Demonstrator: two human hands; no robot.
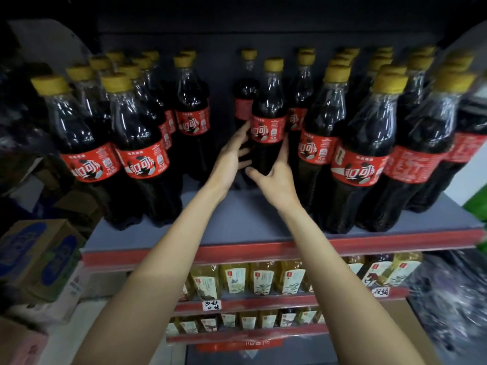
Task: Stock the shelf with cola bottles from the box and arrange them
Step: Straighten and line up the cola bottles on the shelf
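On the grey top shelf (245, 222) stand several cola bottles with yellow caps and red labels, grouped at the left (137, 143) and at the right (361, 154). In the gap between them one cola bottle (268, 114) stands upright, with another bottle (246, 83) just behind it. My left hand (233, 156) lies against the left side of the middle bottle, fingers spread along it. My right hand (274, 175) cups its lower right side. Both hands hold this bottle near the back of the shelf.
Bare grey shelf lies in front of the held bottle, edged by a red strip (237, 250). Lower shelves carry yellow-green drink bottles (263, 277). Cardboard boxes (39, 256) are stacked at the left on the floor. Dark wrapped goods sit at the lower right (448, 299).
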